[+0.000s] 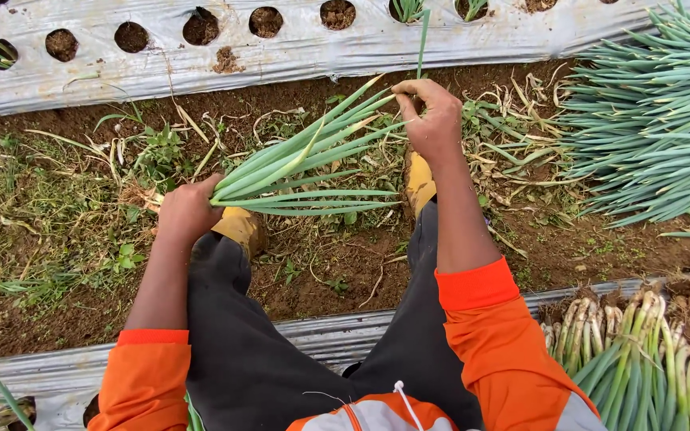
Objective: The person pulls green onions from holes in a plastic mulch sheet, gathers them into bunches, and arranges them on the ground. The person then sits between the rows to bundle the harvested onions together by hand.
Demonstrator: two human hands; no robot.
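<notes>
Our left hand (188,211) is closed in a fist around the base end of a bunch of green onions (305,172), fingers wrapped fully round the stalks, with the root end hidden behind the knuckles. Our right hand (430,120) is raised near the leaf tips of the same bunch; thumb and forefinger are pinched together on one or two leaves, while the remaining fingers are curled in. We cannot tell how many leaves the pinch takes in.

The bunch lies nearly level between both hands, fanning out from the left fist toward the right, above a strip of bare soil (345,263) scattered with weeds and dry trimmings. Yellow boots (241,227) show just beneath the bunch, and orange sleeves (473,291) cover both forearms to the elbow.

A heap of cut green onions (656,128) lies well apart at the right, tips pointing left. A second heap (640,351) rests on the near plastic mulch sheet (337,335), white stems and roots uppermost. The far mulch sheet (297,52) carries a row of round planting holes.
</notes>
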